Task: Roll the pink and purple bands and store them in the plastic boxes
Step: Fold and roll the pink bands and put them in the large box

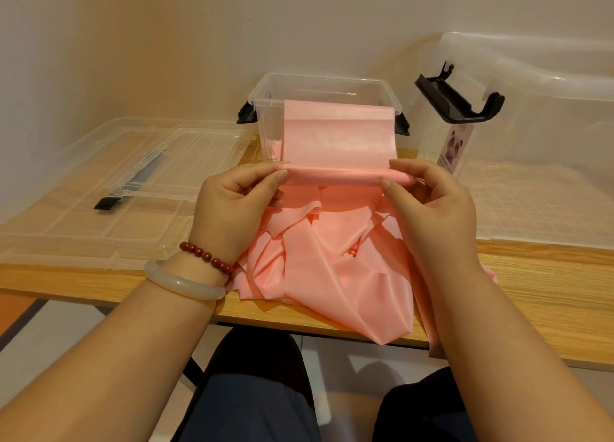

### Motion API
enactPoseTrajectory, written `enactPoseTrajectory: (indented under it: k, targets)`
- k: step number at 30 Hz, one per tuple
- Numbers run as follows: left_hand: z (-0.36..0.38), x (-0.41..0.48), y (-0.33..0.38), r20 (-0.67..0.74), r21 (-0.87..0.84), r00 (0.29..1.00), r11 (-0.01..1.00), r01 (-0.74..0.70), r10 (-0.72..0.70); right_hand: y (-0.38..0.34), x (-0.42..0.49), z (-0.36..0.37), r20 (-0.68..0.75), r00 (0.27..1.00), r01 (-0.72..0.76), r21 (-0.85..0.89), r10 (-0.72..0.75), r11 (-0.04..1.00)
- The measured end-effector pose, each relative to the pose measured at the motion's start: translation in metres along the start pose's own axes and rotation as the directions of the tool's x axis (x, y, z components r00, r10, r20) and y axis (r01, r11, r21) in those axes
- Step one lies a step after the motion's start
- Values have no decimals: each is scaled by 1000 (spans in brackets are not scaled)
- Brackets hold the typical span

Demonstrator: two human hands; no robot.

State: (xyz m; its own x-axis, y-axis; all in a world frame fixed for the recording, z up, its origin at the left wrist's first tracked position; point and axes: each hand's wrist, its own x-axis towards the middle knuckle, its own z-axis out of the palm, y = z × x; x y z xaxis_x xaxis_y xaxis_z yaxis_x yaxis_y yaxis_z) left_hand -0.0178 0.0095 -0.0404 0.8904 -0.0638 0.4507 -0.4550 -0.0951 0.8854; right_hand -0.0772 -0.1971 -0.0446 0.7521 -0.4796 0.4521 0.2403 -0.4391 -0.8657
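Left of frame: a clear lid point(109, 189) lies flat on the table point(531, 275), w/ a black strip point(133, 182) showing through it. Just right of it, the left hand point(232, 206) – beads point(207, 257) and a pale bangle point(182, 284) on the wrist – pinches the left end of a rolled bit of the pink band point(335, 136), thumb under, fingers over. Centre, behind the hands: the small box point(319, 86), clear, open, black clips at both sides. A flat stretch of band rises from the roll to the box's front rim; can't tell if it goes over the rim and in. Some pink shows thru the box's lower left wall, inside or reflected – unclear. The rest of the band lies bunched on the table below the hands, w/ folds hanging off the near edge. Right of centre, the right hand point(432, 206) pinches the roll's other end the same way; the hands are apart, one at each end. Far right: the big box point(531, 109), clear, w/ a black clip point(458, 99) at its near corner and a panda label point(453, 149) below that.
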Motion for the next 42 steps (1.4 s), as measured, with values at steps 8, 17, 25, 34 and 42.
enactPoseTrajectory:
  k: [8, 17, 25, 34, 42]
  targets:
    - [0, 1, -1, 15, 11, 1000, 1000, 6, -6, 0, 1, 0, 21, 1000, -4, -11, 4, 1000]
    - [0, 2, -2, 32, -31, 999, 999, 36, -35, 2, 2, 1, 42, 999, -22, -5, 22, 1000]
    - [0, 2, 0, 37, -49, 998, 997, 52, -50, -3, -4, 4, 81, 996, -39, 77, 33, 996]
    - [0, 2, -1, 43, -4, 997, 998, 59, -58, -3, -4, 1, 181, 983, -23, 57, 13, 998]
    - [1, 1, 0, 24, -40, 995, 995, 96, -95, -1, -1, 3, 81, 996, -52, 93, 44, 994]
